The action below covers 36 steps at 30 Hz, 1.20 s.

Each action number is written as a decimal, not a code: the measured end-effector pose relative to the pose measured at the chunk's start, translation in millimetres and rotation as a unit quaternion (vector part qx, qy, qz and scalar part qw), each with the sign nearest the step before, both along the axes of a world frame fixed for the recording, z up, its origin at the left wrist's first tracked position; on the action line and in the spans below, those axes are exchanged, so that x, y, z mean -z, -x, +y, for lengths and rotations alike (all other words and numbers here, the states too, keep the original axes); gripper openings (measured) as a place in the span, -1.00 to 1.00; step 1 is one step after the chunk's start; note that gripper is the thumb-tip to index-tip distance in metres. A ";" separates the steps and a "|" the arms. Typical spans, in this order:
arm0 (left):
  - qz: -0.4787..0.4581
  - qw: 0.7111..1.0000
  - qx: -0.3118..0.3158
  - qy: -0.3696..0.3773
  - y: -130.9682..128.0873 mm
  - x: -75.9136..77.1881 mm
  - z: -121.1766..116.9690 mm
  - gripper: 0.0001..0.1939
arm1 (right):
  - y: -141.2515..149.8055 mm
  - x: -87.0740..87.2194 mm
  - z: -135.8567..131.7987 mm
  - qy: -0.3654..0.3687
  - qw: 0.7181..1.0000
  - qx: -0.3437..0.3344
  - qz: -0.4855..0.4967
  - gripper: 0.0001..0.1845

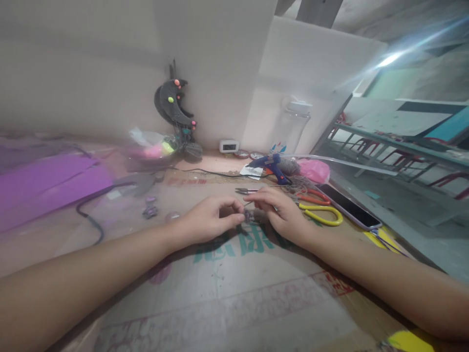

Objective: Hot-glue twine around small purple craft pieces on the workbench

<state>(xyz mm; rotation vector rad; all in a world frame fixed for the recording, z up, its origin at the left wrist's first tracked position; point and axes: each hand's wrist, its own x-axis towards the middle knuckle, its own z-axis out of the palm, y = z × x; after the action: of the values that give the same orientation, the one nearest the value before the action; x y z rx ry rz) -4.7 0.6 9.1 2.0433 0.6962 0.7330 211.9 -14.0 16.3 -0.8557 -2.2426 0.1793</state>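
My left hand (pixel 212 218) is closed in a pinch, thumb and forefinger meeting at a small purple-grey piece (pixel 248 215). Facing it, my right hand (pixel 277 211) curls in with its fingertips closed near a thin dark strand (pixel 247 203) that rises by the piece. Fingers hide much of the piece, so its exact kind does not show. Left of my hands, similar small purple pieces (pixel 149 211) lie on the cardboard surface (pixel 220 313). Beyond my right hand are scissors with yellow handles (pixel 331 223) and a tool with red-orange handles (pixel 318 200).
A blue glue gun (pixel 273 165), grey yarn (pixel 288 166) and a pink bag (pixel 314 170) sit behind my right hand. A phone (pixel 348 206) lies at the right edge. Purple sheets (pixel 54 190) cover the left; a crescent moon ornament (pixel 169 103) stands by the wall near a white clock (pixel 229 146).
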 end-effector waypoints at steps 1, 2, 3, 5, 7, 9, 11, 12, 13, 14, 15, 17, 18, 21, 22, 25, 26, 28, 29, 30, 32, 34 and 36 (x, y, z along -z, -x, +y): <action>0.000 1.000 -0.001 0.001 -0.1 0.2 0.4 -0.86 | 0.5 -0.4 -0.5 -0.002 1.000 0.003 -0.005 -0.64; 0.000 1.000 -0.002 0.004 -0.2 0.2 0.7 -0.86 | 1.2 -0.9 -1.0 -0.004 1.000 0.008 -0.009 -0.65; 0.001 1.000 -0.001 0.006 -0.2 0.1 0.9 -0.86 | 1.9 -1.4 -1.5 -0.005 1.000 0.014 -0.014 -0.68; 0.002 1.000 0.000 0.010 -0.2 -0.5 1.0 -0.85 | 3.1 -2.2 -2.3 -0.010 0.999 0.024 -0.022 -0.76; 0.000 1.000 0.001 0.010 0.0 -1.0 0.6 -0.86 | 3.6 -2.7 -2.4 -0.015 0.999 0.030 -0.023 -0.84; -0.002 1.000 0.002 0.012 0.1 -0.8 0.0 -0.86 | 3.5 -3.0 -2.4 -0.012 0.999 0.038 -0.023 -0.88; -0.007 1.000 -0.003 0.021 0.0 0.2 0.0 -0.86 | 3.5 -3.5 -2.5 -0.001 0.999 0.051 -0.016 -0.88; -0.012 1.000 -0.008 0.027 -0.1 1.0 0.4 -0.85 | 3.6 -3.9 -2.5 0.005 0.998 0.058 -0.007 -0.88; -0.019 0.999 -0.013 0.034 -0.3 1.8 1.2 -0.85 | 3.8 -4.3 -2.6 0.010 0.998 0.063 0.006 -0.89; -0.029 0.998 -0.019 0.044 -0.4 2.5 2.3 -0.85 | 4.0 -4.6 -2.6 0.011 0.998 0.065 0.021 -0.89; -0.039 0.997 -0.023 0.055 -0.5 3.0 3.6 -0.84 | 4.1 -4.8 -2.6 0.009 0.997 0.065 0.037 -0.88; -0.060 0.995 -0.025 0.080 -0.6 3.4 6.8 -0.84 | 3.9 -4.4 -2.6 0.003 0.996 0.064 0.057 -0.89; -0.068 0.993 -0.022 0.094 -0.5 3.2 8.4 -0.84 | 3.6 -3.8 -2.8 0.004 0.996 0.068 0.061 -0.90; -0.087 0.988 -0.013 0.130 0.0 1.9 12.0 -0.84 | 2.2 -0.6 -4.5 0.037 0.993 0.089 0.075 -0.90; -0.092 0.986 -0.009 0.141 0.3 1.4 12.7 -0.84 | 2.0 0.4 -5.6 0.054 0.991 0.094 0.085 -0.89; -0.102 0.982 0.001 0.161 1.0 0.6 13.9 -0.84 | 2.6 1.6 -9.8 0.104 0.984 0.098 0.106 -0.89; -0.103 0.981 0.003 0.166 1.2 0.5 14.1 -0.83 | 3.2 1.3 -10.9 0.112 0.983 0.098 0.107 -0.89; -0.104 0.980 0.005 0.170 1.5 0.9 14.5 -0.82 | 4.4 0.2 -11.8 0.110 0.984 0.090 0.112 -0.89; -0.105 0.980 0.005 0.172 1.7 1.3 14.7 -0.82 | 4.9 -0.2 -11.6 0.104 0.984 0.080 0.121 -0.89; -0.106 0.979 0.007 0.172 1.8 1.9 15.0 -0.81 | 5.3 -0.4 -11.0 0.101 0.983 0.071 0.134 -0.89; -0.112 0.979 0.010 0.171 1.7 3.5 15.5 -0.82 | 5.7 -0.2 -9.6 0.110 0.979 0.064 0.160 -0.91; -0.119 0.978 0.014 0.170 1.4 4.9 15.9 -0.84 | 6.3 0.1 -9.3 0.147 0.970 0.072 0.177 -0.92; -0.123 0.978 0.012 0.170 1.1 5.3 15.8 -0.86 | 7.8 -0.2 -11.3 0.191 0.960 0.079 0.189 -0.92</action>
<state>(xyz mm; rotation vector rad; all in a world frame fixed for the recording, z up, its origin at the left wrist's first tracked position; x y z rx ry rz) -5.8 16.3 3.9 1.6167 0.6061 0.7782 204.0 -25.3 16.5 -1.0942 -1.7965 0.6599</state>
